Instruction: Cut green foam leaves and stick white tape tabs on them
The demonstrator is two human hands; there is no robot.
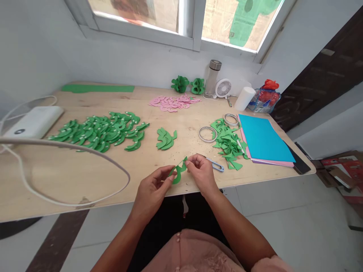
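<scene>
I'm watching the left hand (154, 187) and the right hand (202, 173) pinching a curvy green paper piece (177, 176) between them, near the front edge of the pale wooden surface (187, 122)! Over to the left, green cutouts (102, 131) are lying in a broad heap; farther back, pink cutouts (173, 102) are resting loosely, and the window (197, 24) is shining brightly in the white wall (127, 60).

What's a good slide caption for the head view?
Left hand and right hand hold a green cutout over a wooden table.
</scene>
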